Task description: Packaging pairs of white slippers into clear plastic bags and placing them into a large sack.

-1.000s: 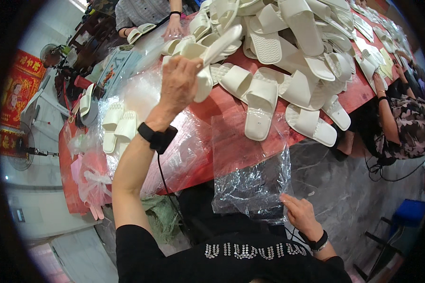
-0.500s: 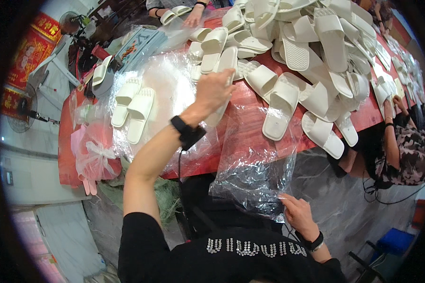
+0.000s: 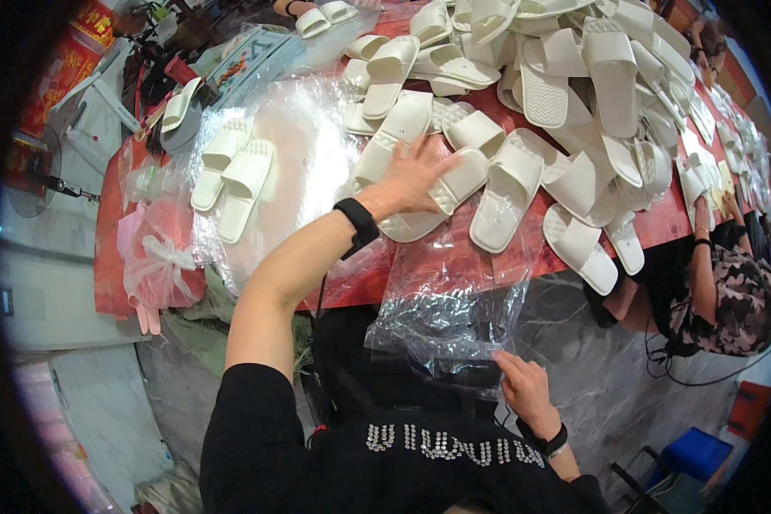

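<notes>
My left hand (image 3: 413,177) is spread out, fingers apart, over white slippers at the near edge of the pile. One white slipper (image 3: 464,178) shows just right of its fingers, and another slipper (image 3: 407,116) lies beyond it. Low on the right, my right hand (image 3: 527,390) pinches the near edge of a clear plastic bag (image 3: 454,313). That bag hangs over the table's front edge, its far part lying on the tabletop. A pair of white slippers (image 3: 236,176) rests side by side on clear plastic sheeting (image 3: 304,128) to the left.
A large heap of white slippers (image 3: 565,86) covers the far right of the red table (image 3: 343,287). At the left edge hangs a knotted pinkish plastic bag (image 3: 163,265). A blue box (image 3: 253,64) stands behind. A co-worker in camouflage (image 3: 728,300) sits at right.
My left hand has moved slightly right and its fingers have spread; slippers near it have shifted. My right hand keeps its pinch on the bag. The whole view has shifted a little.
</notes>
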